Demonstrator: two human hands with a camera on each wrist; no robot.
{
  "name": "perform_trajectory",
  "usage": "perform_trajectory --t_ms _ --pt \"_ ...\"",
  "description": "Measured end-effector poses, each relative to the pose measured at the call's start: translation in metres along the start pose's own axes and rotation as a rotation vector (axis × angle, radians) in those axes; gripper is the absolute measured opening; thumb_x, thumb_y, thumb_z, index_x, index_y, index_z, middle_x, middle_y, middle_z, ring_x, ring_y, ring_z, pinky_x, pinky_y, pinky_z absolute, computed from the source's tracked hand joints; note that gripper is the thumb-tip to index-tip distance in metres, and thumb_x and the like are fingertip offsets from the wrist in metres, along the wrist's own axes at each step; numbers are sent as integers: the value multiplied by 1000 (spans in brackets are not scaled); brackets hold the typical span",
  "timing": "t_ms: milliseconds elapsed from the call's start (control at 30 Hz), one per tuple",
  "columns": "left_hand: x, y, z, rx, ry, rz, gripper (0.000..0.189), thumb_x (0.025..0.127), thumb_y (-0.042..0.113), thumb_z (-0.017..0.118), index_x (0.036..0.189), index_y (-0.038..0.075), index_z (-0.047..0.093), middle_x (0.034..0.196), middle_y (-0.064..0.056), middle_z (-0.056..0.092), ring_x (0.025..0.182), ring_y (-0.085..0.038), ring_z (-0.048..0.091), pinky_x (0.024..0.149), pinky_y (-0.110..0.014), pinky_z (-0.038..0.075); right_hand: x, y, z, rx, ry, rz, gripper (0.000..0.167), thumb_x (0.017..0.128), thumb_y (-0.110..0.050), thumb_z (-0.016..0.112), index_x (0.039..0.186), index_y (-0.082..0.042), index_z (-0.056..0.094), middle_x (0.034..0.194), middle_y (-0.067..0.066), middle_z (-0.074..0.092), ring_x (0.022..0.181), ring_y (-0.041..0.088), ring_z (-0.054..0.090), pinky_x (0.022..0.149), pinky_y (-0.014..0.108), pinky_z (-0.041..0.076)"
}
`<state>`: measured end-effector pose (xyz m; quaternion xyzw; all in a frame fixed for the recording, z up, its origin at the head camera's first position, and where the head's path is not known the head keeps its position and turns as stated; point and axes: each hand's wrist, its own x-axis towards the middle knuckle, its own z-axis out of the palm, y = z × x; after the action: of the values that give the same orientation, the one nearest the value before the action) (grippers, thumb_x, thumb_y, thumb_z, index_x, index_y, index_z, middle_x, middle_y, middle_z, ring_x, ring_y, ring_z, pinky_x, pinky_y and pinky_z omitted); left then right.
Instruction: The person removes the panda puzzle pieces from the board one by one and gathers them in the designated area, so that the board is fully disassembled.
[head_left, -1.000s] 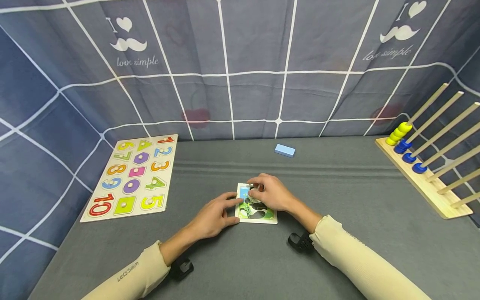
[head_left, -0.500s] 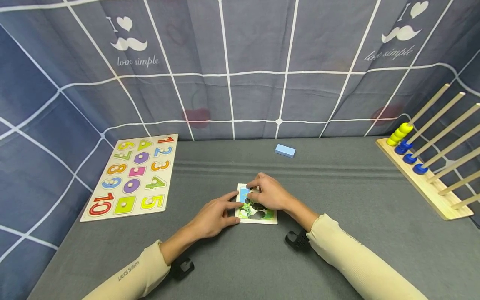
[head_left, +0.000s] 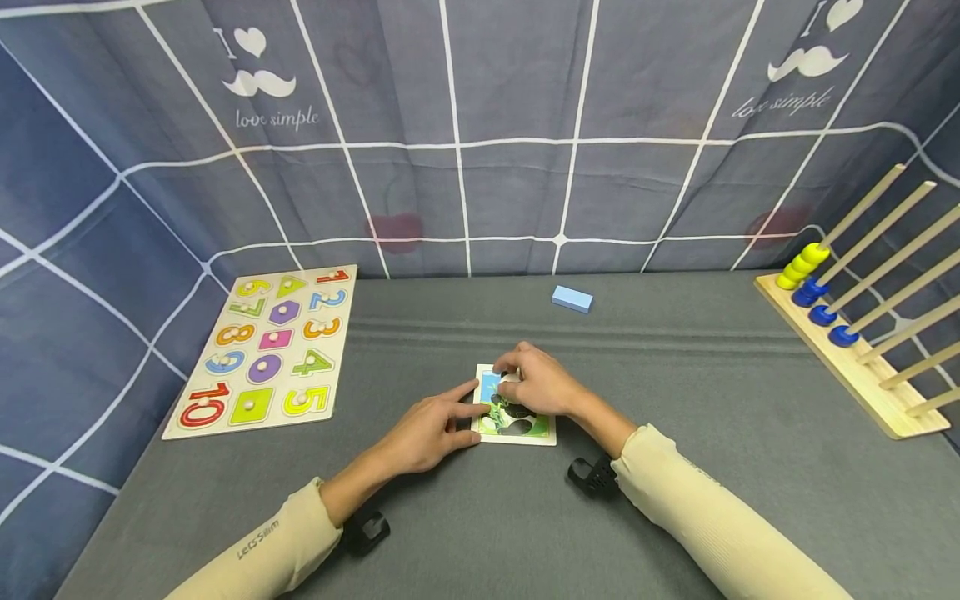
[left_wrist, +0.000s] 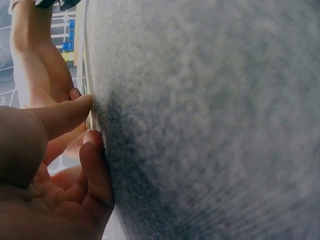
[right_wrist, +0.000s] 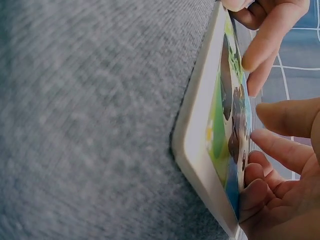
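Note:
A small picture puzzle board (head_left: 542, 428) with a white rim lies on the grey table. Its green and blue picture has black-and-white parts like a panda. My left hand (head_left: 422, 435) rests at its left edge, thumb and extended fingers touching it. My right hand (head_left: 546, 385) covers the upper right part, fingers bent. In the right wrist view, the right hand's fingertips (right_wrist: 256, 135) meet the puzzle surface (right_wrist: 220, 140), with the thumb near the index finger. A white patch shows beneath them in the head view; whether they pinch a piece is unclear.
A number puzzle board (head_left: 262, 354) lies to the left. Behind the hands is a light blue block (head_left: 572, 299). At the right stands a wooden abacus stand (head_left: 847, 358) with yellow and blue beads. A grid-patterned cloth (head_left: 517, 100) hangs at the table's back.
The right hand and forearm have shifted very slightly over the puzzle. The left hand stays at the board's edge, one finger reaching a little further onto it. The view has tilted slightly.

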<state>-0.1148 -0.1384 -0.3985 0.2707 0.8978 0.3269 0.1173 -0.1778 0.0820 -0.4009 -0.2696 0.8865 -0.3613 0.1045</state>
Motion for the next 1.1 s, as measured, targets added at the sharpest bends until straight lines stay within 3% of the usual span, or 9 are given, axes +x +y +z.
perform_trajectory --t_ms 233,667,967,1100 --pt "3 3 -2 73 -44 -18 53 91 18 73 141 7 56 156 -16 33 62 0 49 62 -25 43 1 -1 0 17 9 -5 32 87 -8 64 118 0 71 97 8 57 79 18 49 70 34 41" --pt "6 2 -7 37 -72 -29 51 89 16 75 137 7 60 155 -13 36 60 -1 50 56 -25 43 1 -1 -2 39 7 -19 32 86 -7 62 115 3 71 95 8 58 77 17 48 69 33 40" --pt "6 2 -5 36 -39 -16 52 86 15 78 134 4 62 153 -18 38 59 1 50 58 -24 43 1 -6 -1 42 12 22 24 84 -3 61 106 -1 72 94 7 56 79 19 48 71 34 40" --pt "6 2 -4 41 -24 -4 53 84 15 79 133 3 63 151 -19 40 58 2 49 58 -23 43 -1 -8 0 33 11 51 28 85 -7 61 110 -3 72 95 8 55 78 19 48 69 34 40"
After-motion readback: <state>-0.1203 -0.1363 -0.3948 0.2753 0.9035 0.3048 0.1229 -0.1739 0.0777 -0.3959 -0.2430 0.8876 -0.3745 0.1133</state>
